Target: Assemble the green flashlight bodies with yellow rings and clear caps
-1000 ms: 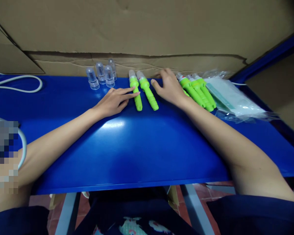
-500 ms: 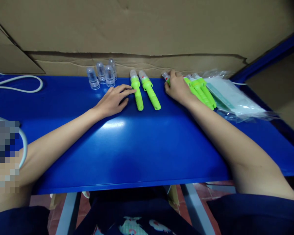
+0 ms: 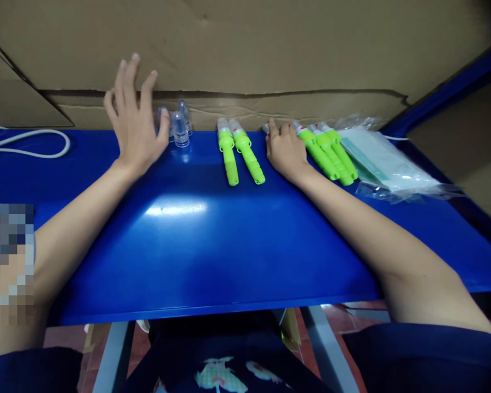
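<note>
My left hand (image 3: 135, 123) is raised with its fingers spread, beside the clear plastic caps (image 3: 180, 131) standing at the back of the table. The thumb overlaps one cap in view; whether it touches is unclear. My right hand (image 3: 287, 150) is curled over a lime-green flashlight with a clear tip (image 3: 265, 129), most of which it hides. Between my hands lie a lime-green flashlight (image 3: 229, 158) and a second flashlight (image 3: 250, 155), side by side, clear tips toward the back. Right of my right hand, several more green flashlights (image 3: 321, 153) lie close together.
A clear plastic bag (image 3: 393, 164) with white and green contents lies on the blue table (image 3: 237, 251) at the right. White cable (image 3: 45, 155) loops at the left. A cardboard panel (image 3: 229, 49) stands along the back. A pixelated patch covers the lower left.
My left hand has left the leftmost flashlight and moved left and up to the caps, fingers spreading. My right hand has shifted slightly left with the flashlight. The two middle flashlights' tips are closer together.
</note>
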A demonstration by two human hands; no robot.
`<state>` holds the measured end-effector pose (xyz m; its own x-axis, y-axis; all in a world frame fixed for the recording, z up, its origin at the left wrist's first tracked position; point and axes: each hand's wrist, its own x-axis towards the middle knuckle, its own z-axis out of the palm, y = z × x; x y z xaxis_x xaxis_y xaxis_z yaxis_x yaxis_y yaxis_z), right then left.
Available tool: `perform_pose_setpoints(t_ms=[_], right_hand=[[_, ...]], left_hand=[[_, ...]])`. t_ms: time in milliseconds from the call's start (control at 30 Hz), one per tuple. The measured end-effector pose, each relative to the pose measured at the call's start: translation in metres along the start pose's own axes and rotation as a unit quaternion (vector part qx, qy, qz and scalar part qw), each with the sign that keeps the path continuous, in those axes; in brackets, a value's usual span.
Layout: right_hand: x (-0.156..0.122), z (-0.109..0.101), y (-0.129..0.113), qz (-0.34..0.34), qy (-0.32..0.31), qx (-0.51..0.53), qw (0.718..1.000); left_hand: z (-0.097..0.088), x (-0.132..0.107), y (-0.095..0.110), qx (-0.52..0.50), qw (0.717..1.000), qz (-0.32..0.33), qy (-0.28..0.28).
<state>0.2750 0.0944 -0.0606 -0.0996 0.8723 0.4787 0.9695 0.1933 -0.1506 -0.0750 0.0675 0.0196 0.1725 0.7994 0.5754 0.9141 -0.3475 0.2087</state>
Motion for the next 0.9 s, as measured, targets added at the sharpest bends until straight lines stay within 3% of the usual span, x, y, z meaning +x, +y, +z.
perform_pose_setpoints(t_ms=[100,233,433,567,700,800,900], right_hand=[[0.000,0.001,0.002,0.000,0.005,0.019,1.000],[0.000,-0.005,-0.002,0.009,-0.025,0.028,0.999],[0.000,-0.006,-0.003,0.015,-0.031,0.006,0.999],[0.000,-0.001,0.002,-0.004,-0.003,0.010,1.000],[0.001,-0.001,0.003,-0.006,-0.018,0.002,1.000],[0.001,-0.008,-0.005,-0.007,-0.035,-0.006,0.999],[-0.001,-0.016,-0.018,-0.004,-0.046,-0.013,0.999]], left_hand=[[0.006,-0.002,-0.012,-0.008,0.999,-0.054,-0.002],[0.020,-0.005,-0.028,-0.062,0.990,-0.105,-0.069],[0.034,-0.005,-0.046,-0.119,0.984,-0.112,-0.065],[0.036,-0.006,-0.048,-0.148,0.984,-0.064,-0.079],[0.034,-0.008,-0.042,-0.141,0.985,-0.034,-0.091],[0.034,-0.009,-0.038,-0.151,0.981,-0.024,-0.119],[0.036,-0.009,-0.037,-0.161,0.981,-0.012,-0.106]])
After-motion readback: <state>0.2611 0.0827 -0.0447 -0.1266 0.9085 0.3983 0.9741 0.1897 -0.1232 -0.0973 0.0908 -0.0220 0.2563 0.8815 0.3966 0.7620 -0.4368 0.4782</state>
